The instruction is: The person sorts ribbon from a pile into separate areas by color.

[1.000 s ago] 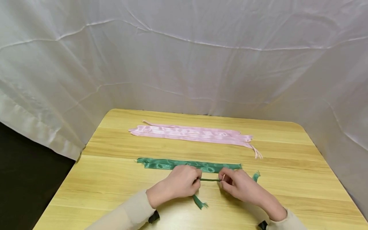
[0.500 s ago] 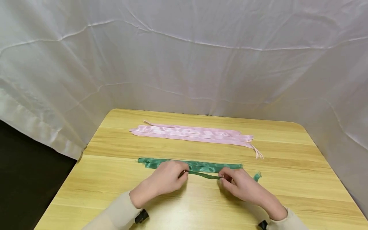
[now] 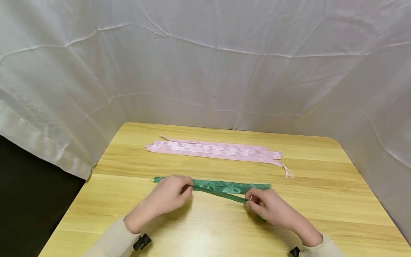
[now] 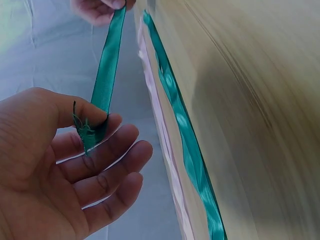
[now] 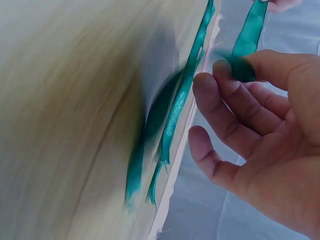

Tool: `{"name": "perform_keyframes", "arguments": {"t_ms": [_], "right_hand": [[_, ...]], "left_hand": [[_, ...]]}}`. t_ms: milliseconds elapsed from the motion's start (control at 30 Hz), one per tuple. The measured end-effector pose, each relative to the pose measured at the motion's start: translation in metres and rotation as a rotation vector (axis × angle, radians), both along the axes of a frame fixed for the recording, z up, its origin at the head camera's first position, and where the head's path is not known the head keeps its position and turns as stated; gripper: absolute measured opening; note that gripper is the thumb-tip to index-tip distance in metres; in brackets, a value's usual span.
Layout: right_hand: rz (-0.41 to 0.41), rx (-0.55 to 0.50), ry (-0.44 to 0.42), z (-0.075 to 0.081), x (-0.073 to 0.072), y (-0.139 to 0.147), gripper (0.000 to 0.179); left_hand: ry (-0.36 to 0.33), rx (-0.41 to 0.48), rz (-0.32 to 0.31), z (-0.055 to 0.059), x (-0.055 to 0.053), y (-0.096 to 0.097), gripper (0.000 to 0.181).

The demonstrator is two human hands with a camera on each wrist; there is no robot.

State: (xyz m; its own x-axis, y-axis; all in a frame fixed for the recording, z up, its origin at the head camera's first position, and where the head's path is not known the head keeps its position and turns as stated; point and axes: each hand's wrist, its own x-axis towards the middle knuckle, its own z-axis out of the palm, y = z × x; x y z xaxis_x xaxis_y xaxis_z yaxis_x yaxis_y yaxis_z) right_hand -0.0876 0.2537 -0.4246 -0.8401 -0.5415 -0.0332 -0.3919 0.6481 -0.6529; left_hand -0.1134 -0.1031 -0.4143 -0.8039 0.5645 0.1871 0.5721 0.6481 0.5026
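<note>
A narrow green ribbon point(image 3: 221, 195) stretches between both hands, just in front of several green ribbons point(image 3: 231, 187) laid side by side on the table. My left hand point(image 3: 167, 194) pinches it close to its frayed end point(image 4: 89, 135), thumb against forefinger, the other fingers loosely bent. On the other side my right hand point(image 3: 269, 207) pinches the same ribbon between thumb and fingertips. A dark green tail point(image 3: 260, 218) shows under the right hand. In the right wrist view a blurred green strip point(image 5: 134, 175) lies beside the laid ribbons; I cannot tell whether it is that tail.
Several pink ribbons point(image 3: 212, 148) lie in a row farther back, with loose threads point(image 3: 287, 171) at their right end. The wooden table point(image 3: 205, 235) has rounded far corners. Pale curtains point(image 3: 205, 71) hang behind it and at the sides.
My left hand has moved left and slightly away from me, so more ribbon spans between the hands. The right hand stays nearly still; its ribbon tail has swung from the right to below it.
</note>
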Motion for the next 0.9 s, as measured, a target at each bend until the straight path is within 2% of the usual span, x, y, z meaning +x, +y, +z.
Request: {"name": "perform_keyframes", "arguments": {"t_ms": [167, 400, 600, 900], "right_hand": [[-0.003, 0.019, 0.008, 0.002, 0.000, 0.003, 0.013], [-0.042, 0.050, 0.105, 0.007, 0.000, 0.010, 0.015], [-0.053, 0.030, 0.195, 0.015, -0.002, 0.022, 0.014], [-0.128, 0.048, 0.276, 0.021, -0.003, 0.030, 0.016]], "left_hand": [[-0.018, 0.005, 0.025, 0.000, 0.000, -0.011, 0.012], [-0.056, -0.002, 0.074, 0.000, 0.000, -0.022, 0.013], [-0.046, 0.001, 0.098, -0.001, 0.002, -0.033, 0.015], [-0.088, 0.000, 0.148, -0.002, 0.001, -0.046, 0.010]]}}
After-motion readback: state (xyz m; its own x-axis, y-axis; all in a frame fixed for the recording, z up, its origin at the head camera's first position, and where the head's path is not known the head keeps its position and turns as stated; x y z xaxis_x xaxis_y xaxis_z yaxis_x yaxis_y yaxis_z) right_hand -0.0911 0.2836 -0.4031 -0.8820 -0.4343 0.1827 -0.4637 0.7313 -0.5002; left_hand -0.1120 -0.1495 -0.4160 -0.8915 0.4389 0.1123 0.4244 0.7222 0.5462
